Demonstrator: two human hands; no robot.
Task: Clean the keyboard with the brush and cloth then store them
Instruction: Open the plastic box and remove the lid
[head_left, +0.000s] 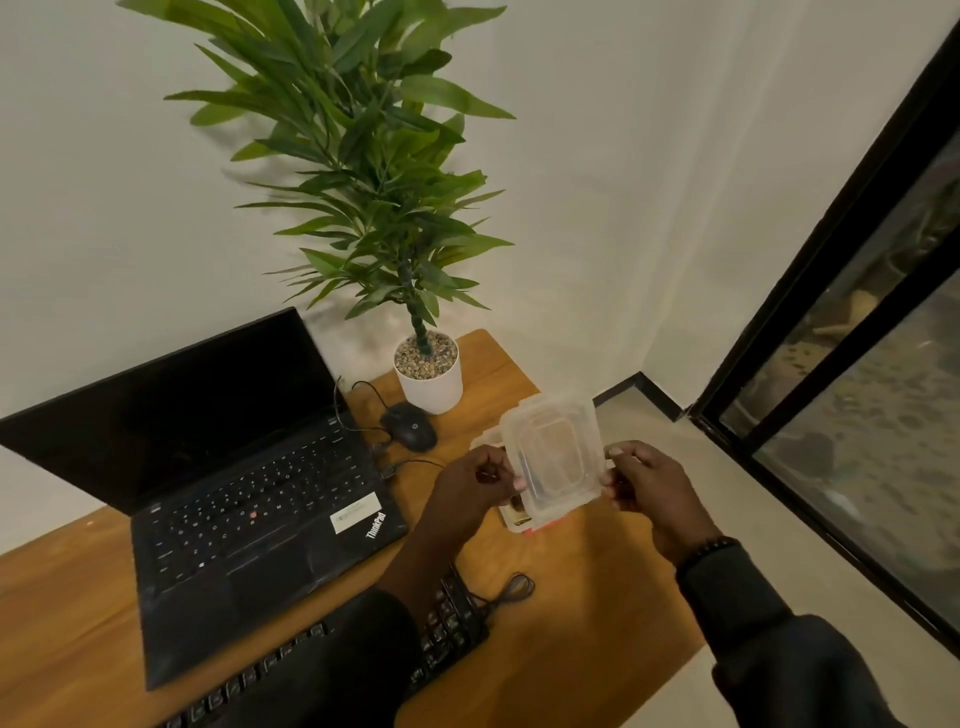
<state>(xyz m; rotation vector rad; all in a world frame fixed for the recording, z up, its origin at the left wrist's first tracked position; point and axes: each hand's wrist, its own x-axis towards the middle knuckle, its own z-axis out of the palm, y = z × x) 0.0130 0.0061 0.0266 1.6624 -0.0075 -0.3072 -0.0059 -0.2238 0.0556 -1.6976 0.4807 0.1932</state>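
Note:
A clear plastic lid (555, 457) with snap flaps is held tilted above the desk. My left hand (475, 480) pinches its left edge and my right hand (652, 486) pinches its right edge. Under the lid sits a clear container (514, 517); something brownish shows inside it, too hidden to name. A black external keyboard (447, 618) lies at the desk's front, mostly covered by my left forearm. The brush and cloth cannot be made out.
An open black laptop (249, 499) stands at the left on the wooden desk (597, 597). A black mouse (410, 425) and a white potted plant (430, 374) sit behind the container. A coiled cable (514, 590) lies by the keyboard. The desk's right edge drops to the floor.

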